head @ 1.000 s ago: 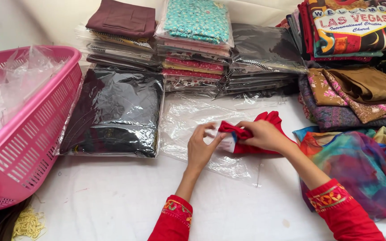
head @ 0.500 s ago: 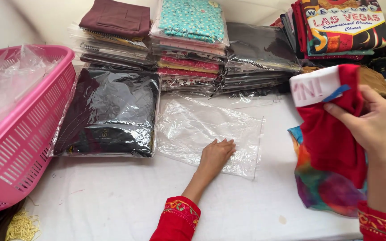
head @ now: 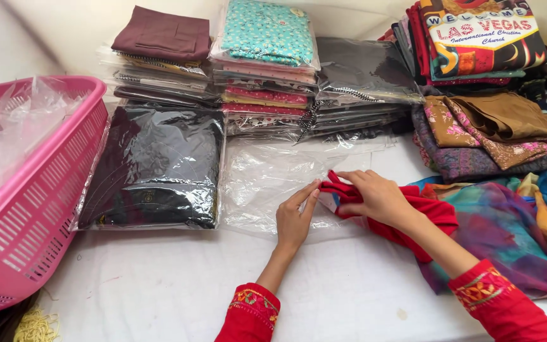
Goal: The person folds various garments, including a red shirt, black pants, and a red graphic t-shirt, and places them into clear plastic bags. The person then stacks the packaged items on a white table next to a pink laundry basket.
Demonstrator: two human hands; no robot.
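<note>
Red cloth (head: 413,218) is being gripped by the right hand (head: 378,197) at three o'clock — the left hand (head: 294,218), flat and unclenched, is pinning the clear bag (head: 261,183) steady.

Single head-worn view, angled steeply down from close above onto the cloth-covered table (head: 159,285), facing the far wall.

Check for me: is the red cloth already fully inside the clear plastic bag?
No: the red cloth lies mostly outside under the right hand, only its end at the clear plastic bag mouth, which the left hand holds.
</note>
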